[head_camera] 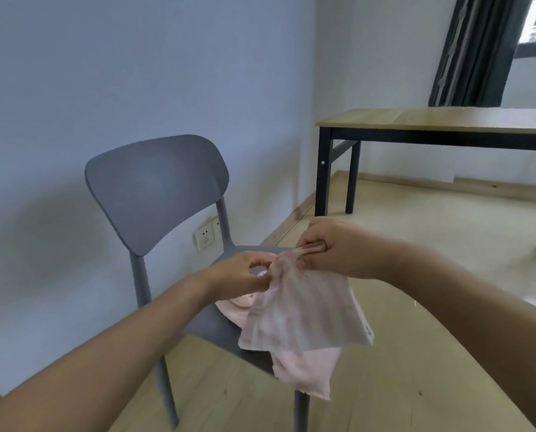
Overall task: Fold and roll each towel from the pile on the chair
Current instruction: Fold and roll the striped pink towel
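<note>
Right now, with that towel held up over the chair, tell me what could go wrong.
1. The striped towel hangs only from its bunched top edge, pinched by the left hand and gripped by the right hand; a loosened pinch could let it slip down.
2. A plain pink towel droops over the front edge of the chair seat; brushing it might drag it onto the floor.
3. The bunched edge may make the fold come out uneven.

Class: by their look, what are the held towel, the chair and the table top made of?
Towel: thin woven cloth, probably cotton; it creases and hangs limp. Chair: likely moulded plastic, matt grey, smooth and seamless. Table top: wood or wood-look laminate; pale grain shows.
</note>
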Action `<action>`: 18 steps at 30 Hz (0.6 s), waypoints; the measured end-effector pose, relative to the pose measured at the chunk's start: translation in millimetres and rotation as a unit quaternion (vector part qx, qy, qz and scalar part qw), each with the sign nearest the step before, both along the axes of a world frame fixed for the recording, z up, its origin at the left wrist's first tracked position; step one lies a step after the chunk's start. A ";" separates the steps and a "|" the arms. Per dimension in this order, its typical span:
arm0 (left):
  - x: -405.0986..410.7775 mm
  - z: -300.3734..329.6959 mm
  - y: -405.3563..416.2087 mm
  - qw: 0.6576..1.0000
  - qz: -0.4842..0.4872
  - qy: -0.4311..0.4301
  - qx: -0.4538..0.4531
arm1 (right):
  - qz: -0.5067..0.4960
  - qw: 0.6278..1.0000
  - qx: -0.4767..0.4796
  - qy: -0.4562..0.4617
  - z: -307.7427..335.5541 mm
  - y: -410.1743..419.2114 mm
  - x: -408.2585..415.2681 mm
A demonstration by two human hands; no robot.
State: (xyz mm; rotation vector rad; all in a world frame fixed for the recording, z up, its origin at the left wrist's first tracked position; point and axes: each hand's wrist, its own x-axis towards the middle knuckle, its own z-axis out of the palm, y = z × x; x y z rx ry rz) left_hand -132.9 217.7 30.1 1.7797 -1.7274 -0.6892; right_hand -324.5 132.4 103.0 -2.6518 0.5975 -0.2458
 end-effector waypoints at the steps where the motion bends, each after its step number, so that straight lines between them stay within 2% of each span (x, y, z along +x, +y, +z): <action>1: -1.3 8.8 4.2 1.000 0.005 0.023 -0.008 | 0.012 0.999 -0.035 0.007 16.9 3.6 1.5; 7: -24.4 74.2 28.6 0.988 -0.039 0.141 -0.056 | 0.043 0.987 -0.151 0.021 94.3 27.3 -6.3; 13: -41.5 122.4 51.7 0.993 -0.030 0.096 -0.068 | 0.017 0.979 -0.205 -0.009 140.7 39.6 -42.9; 18: -67.5 149.3 60.6 0.995 -0.029 0.074 -0.060 | 0.016 0.966 -0.249 -0.061 148.6 43.7 -60.1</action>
